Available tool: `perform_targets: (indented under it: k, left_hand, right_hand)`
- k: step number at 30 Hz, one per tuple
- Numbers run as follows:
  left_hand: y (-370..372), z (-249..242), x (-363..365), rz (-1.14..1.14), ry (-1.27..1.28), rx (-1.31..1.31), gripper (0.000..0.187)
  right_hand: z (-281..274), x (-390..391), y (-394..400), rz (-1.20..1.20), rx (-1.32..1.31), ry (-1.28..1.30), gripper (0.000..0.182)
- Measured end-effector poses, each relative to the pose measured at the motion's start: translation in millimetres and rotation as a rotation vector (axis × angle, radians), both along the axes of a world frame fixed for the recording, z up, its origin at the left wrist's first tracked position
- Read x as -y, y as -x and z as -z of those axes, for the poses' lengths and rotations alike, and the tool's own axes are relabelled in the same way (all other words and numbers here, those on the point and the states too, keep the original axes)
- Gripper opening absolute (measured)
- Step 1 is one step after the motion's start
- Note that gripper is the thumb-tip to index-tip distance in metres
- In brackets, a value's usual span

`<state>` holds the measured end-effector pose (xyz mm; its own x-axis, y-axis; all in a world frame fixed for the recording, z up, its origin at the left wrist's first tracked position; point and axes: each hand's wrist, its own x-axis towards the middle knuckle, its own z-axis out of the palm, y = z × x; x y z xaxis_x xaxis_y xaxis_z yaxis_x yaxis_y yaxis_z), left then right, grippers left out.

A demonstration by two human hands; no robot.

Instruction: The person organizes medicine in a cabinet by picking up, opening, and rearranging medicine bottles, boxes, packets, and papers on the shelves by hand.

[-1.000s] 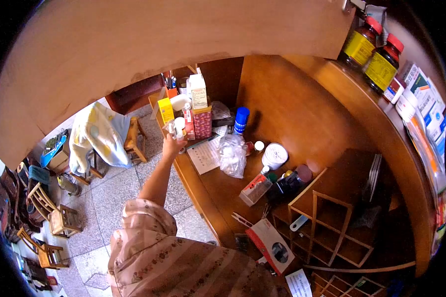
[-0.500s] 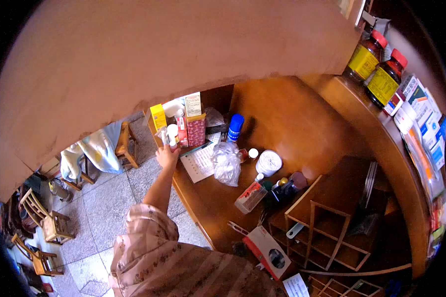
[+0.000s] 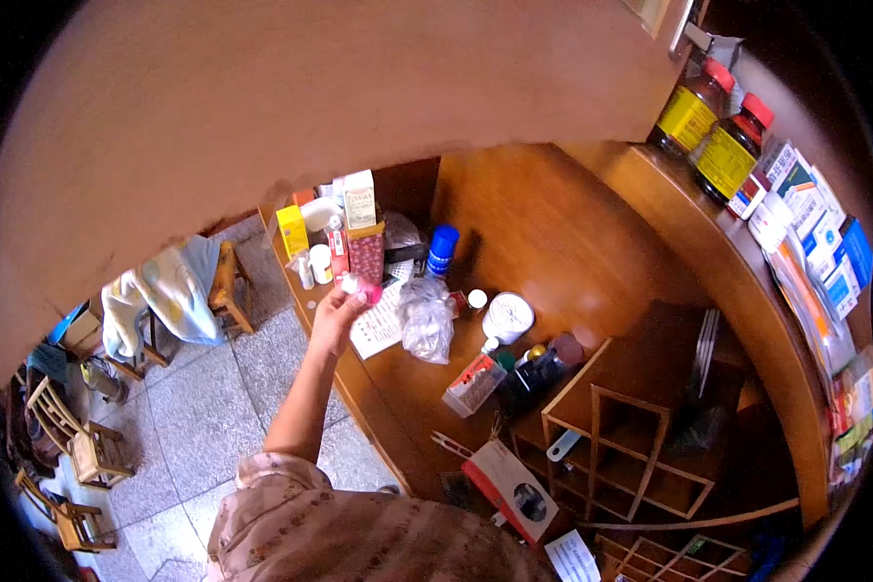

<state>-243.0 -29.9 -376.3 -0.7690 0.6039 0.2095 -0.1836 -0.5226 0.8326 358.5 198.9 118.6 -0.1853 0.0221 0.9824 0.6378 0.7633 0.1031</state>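
My left hand (image 3: 336, 318) is closed on a small pink bottle with a white cap (image 3: 370, 293), raised just above the desk's left edge. Its label is too small to read. Behind the fingers stand a white bottle (image 3: 321, 263), a yellow box (image 3: 291, 231), a red-and-white box (image 3: 338, 250) and a tall box with a dark red pattern (image 3: 366, 257). A printed sheet (image 3: 376, 333) lies right of my hand, partly under a crumpled clear plastic bag (image 3: 427, 325). My right hand is out of view.
Near the bag are a blue-capped can (image 3: 442, 250), a round white tub (image 3: 508, 318) and a clear plastic box (image 3: 473, 384). A wooden lattice rack (image 3: 630, 446) stands at right. Two brown bottles with red caps (image 3: 730, 155) top the ledge. Chairs (image 3: 78, 436) stand on the tiled floor.
My left hand has moved right and slightly toward me from beside the white bottle, carrying the small pink bottle. The whole view has shifted slightly.
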Motion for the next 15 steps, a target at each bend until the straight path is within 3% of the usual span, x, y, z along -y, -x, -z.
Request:
perform_targets:
  k: [1, 4, 5, 12, 15]
  left_hand:
    - [-23, -22, 0, 0.119, -0.08, 0.066, 0.038]
    - [-75, -79, 2, 0.406, -0.213, 0.12, 0.057]
    - [-85, -87, 2, 0.448, -0.202, 0.081, 0.063]
    - [-140, -154, -4, 0.703, -0.24, -0.079, 0.061]
    - [-158, -163, -7, 0.747, -0.294, -0.059, 0.057]
  right_hand:
    - [4, 14, 14, 0.025, -0.104, 0.128, 0.021]
    - [3, 14, 8, -0.03, -0.086, 0.171, 0.02]
    - [1, 5, 2, -0.037, -0.008, 0.039, 0.022]
    - [9, -29, -41, -0.05, 0.151, 0.085, 0.026]
    - [12, -16, -27, -0.054, 0.032, 0.181, 0.023]
